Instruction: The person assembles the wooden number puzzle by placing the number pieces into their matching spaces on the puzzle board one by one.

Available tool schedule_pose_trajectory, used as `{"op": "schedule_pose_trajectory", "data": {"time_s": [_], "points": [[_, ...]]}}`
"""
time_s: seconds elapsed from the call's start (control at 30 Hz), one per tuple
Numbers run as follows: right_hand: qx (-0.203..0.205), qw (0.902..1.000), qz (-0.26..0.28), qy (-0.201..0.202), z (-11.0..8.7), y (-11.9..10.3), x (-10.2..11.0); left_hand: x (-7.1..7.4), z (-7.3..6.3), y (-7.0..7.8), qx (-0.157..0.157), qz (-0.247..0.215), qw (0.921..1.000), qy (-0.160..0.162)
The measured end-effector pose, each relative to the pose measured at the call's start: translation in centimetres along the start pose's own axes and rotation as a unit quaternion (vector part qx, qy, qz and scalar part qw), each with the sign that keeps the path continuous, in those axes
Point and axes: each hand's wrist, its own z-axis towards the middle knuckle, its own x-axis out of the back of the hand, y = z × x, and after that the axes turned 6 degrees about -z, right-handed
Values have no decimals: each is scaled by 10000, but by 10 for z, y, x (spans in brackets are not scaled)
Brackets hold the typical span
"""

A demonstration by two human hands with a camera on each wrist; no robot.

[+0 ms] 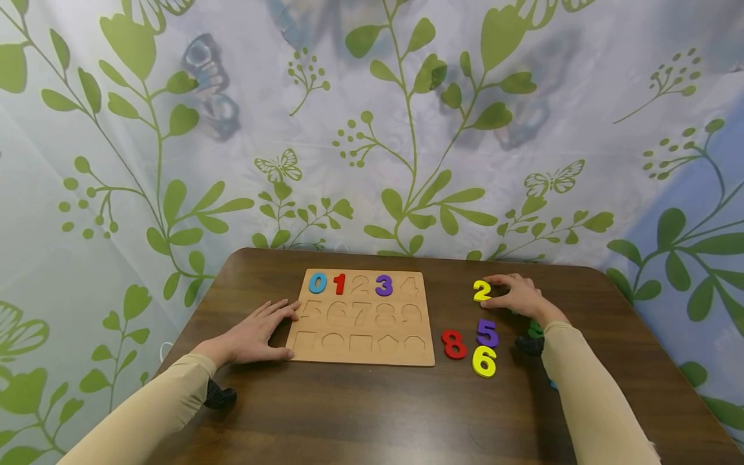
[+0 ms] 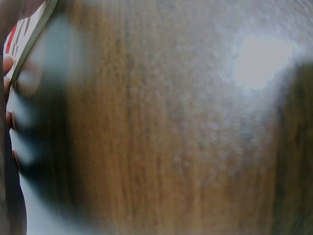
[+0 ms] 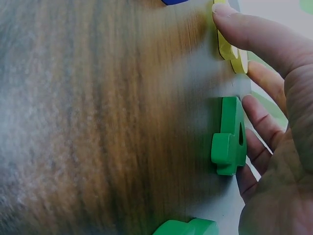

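My right hand (image 1: 516, 297) pinches a yellow number 2 (image 1: 481, 290) between thumb and index finger, at the right of the table. In the right wrist view the thumb lies against the yellow piece, while a green number 4 (image 3: 231, 137) stands close beside the other fingers. My left hand (image 1: 258, 332) rests at the left edge of a wooden number puzzle board (image 1: 363, 323), fingers spread, thumb at its near corner. In the board's top row sit a blue 0 (image 1: 318, 283), a red 1 (image 1: 340, 284) and a purple 3 (image 1: 384, 285); the 2 recess shows bare wood.
Between board and right arm lie a red 8 (image 1: 454, 345), a purple 5 (image 1: 487, 333) and a yellow 6 (image 1: 484, 361). Green pieces (image 1: 535, 329) are partly hidden by the right forearm. A patterned cloth (image 1: 372, 129) hangs behind the brown table (image 1: 349, 413).
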Motion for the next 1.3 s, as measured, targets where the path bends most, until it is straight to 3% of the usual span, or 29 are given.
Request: {"op": "schedule_pose_trajectory", "data": {"time_s": [1.3], "points": [[-143,9997,-105,141,1,3,-6,1,0,2,-60,54,10000,4]]}}
